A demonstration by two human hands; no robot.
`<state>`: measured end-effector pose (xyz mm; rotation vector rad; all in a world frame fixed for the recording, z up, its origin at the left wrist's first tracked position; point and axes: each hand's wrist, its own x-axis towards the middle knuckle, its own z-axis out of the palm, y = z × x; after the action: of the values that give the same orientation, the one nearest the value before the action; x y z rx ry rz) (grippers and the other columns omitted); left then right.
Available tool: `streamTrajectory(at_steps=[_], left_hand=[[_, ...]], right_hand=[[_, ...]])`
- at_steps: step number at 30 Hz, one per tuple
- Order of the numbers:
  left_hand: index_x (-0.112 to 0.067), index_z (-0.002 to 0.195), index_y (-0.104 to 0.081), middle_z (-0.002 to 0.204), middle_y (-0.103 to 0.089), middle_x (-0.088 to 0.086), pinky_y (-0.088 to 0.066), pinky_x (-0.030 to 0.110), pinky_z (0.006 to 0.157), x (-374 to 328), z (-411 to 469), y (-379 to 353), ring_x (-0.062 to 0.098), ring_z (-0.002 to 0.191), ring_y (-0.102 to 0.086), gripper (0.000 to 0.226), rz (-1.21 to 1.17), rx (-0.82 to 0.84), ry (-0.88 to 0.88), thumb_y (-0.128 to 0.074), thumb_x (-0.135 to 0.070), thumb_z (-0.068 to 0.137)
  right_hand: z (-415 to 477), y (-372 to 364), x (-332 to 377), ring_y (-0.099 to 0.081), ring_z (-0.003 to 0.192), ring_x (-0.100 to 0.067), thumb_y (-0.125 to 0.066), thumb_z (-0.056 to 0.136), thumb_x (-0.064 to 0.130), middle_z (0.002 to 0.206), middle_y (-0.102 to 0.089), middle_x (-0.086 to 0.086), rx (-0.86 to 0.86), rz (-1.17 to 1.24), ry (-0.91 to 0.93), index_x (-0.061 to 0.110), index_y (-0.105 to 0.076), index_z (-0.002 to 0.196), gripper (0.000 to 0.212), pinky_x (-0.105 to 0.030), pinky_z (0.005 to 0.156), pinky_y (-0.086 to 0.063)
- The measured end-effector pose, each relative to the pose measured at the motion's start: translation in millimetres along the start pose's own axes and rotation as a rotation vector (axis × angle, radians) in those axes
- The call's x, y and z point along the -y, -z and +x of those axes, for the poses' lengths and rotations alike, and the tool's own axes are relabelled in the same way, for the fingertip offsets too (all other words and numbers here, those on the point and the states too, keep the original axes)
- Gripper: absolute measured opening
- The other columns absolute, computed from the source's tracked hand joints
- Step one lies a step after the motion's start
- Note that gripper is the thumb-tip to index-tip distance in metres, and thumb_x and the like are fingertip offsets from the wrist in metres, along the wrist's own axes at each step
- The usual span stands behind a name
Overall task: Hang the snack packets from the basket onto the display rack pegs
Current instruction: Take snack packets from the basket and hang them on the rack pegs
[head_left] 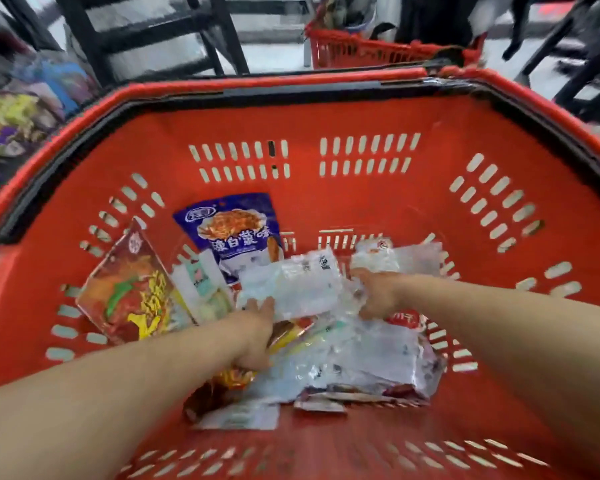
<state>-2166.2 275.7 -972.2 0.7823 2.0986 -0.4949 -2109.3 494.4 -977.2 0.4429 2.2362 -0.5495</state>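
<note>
A large red basket fills the view, with several snack packets heaped on its floor. A blue packet leans at the back and a red and yellow packet stands tilted at the left. Pale, clear-backed packets lie in the middle. Both my arms reach down into the basket. My left hand grips the near left edge of a pale packet on top of the pile. My right hand holds that packet's right side, its fingers hidden among the wrappers. No display rack pegs are visible.
A second red basket stands on the floor beyond the first. Black metal frame legs rise at the back left and right. Colourful packets sit at the far left edge. The frame is motion-blurred.
</note>
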Motion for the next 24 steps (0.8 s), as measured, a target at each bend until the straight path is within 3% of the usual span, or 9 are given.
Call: streamTrajectory(at_steps=[2,5,8,10,12,15,18,22,24], left_hand=[[-0.007,0.152,0.011,0.152,-0.024,0.025,-0.042,0.038,0.099,3,-2,3,0.037,0.13,-0.044,0.097,0.021,-0.066,0.006,-0.061,-0.022,0.088],[-0.005,0.146,-0.017,0.112,-0.057,0.015,-0.044,0.035,0.066,16,0,15,0.031,0.093,-0.059,0.066,0.05,-0.178,-0.002,-0.05,-0.007,0.089],[-0.01,0.137,-0.033,0.084,-0.052,0.005,-0.041,0.033,0.054,35,8,21,0.022,0.071,-0.053,0.05,0.037,-0.225,0.03,-0.046,-0.004,0.09],[-0.011,0.131,-0.04,0.081,-0.049,0.003,-0.043,0.033,0.056,36,11,26,0.021,0.069,-0.051,0.043,0.067,-0.246,0.011,-0.047,-0.003,0.089],[-0.012,0.126,-0.043,0.077,-0.044,0.001,-0.038,0.031,0.052,33,8,32,0.018,0.064,-0.046,0.039,0.123,-0.288,-0.01,-0.046,-0.002,0.089],[-0.015,0.121,-0.049,0.073,-0.04,-0.001,-0.035,0.031,0.051,32,-3,46,0.022,0.07,-0.046,0.036,0.189,-0.424,-0.02,-0.045,-0.002,0.089],[-0.02,0.121,-0.057,0.084,-0.056,-0.001,-0.031,0.028,0.047,35,-9,64,0.024,0.076,-0.054,0.037,0.191,-0.558,-0.008,-0.049,-0.005,0.088],[-0.028,0.131,-0.054,0.114,-0.064,0.003,-0.047,0.035,0.059,37,-22,89,0.027,0.094,-0.06,0.049,0.183,-0.663,-0.048,-0.052,-0.004,0.088],[-0.027,0.123,-0.058,0.102,-0.065,0.002,-0.052,0.037,0.062,35,-35,103,0.028,0.087,-0.061,0.049,0.117,-0.7,-0.085,-0.052,0.0,0.083]], right_hand=[[0,-9,-10,-0.055,0.116,-0.034,-0.07,0.084,0.025,0.142,-0.047,-0.016,-0.004,-0.007,-0.043,0.024,-0.006,0.154,0.095,-0.036,0.092,-0.05],[-7,-18,-21,-0.056,0.116,-0.04,-0.076,0.077,0.028,0.148,-0.034,-0.018,-0.019,0.044,-0.121,0.034,-0.001,0.153,0.107,-0.043,0.084,-0.052],[-14,-24,-28,-0.067,0.086,-0.027,-0.081,0.077,0.024,0.136,-0.048,-0.018,0.072,0.137,-0.172,0.034,0.008,0.153,0.117,-0.033,0.061,-0.057],[-14,-24,-25,-0.065,0.099,-0.027,-0.083,0.075,0.021,0.141,-0.048,-0.016,0.089,0.165,-0.179,0.028,0.008,0.154,0.121,-0.032,0.073,-0.057],[-16,-19,-15,-0.059,0.114,-0.028,-0.082,0.076,0.016,0.148,-0.041,-0.014,0.05,0.182,-0.15,0.019,-0.007,0.155,0.109,-0.032,0.089,-0.052],[-24,-6,3,-0.061,0.108,-0.025,-0.075,0.082,0.013,0.131,-0.056,-0.011,0.054,0.153,-0.092,0.007,-0.04,0.144,0.071,-0.033,0.094,-0.052],[-32,20,14,-0.06,0.107,-0.024,-0.069,0.086,0.007,0.115,-0.061,-0.003,0.021,0.362,0.026,0.013,-0.063,0.123,0.038,-0.035,0.096,-0.048],[-52,66,24,-0.066,0.091,-0.029,-0.064,0.088,0.004,0.109,-0.067,-0.015,-0.05,0.746,0.141,0.018,-0.064,0.114,0.03,-0.039,0.077,-0.057],[-63,84,26,-0.068,0.084,-0.029,-0.066,0.087,0.006,0.103,-0.068,-0.014,-0.155,0.685,0.153,0.018,-0.063,0.113,0.029,-0.039,0.073,-0.058]])
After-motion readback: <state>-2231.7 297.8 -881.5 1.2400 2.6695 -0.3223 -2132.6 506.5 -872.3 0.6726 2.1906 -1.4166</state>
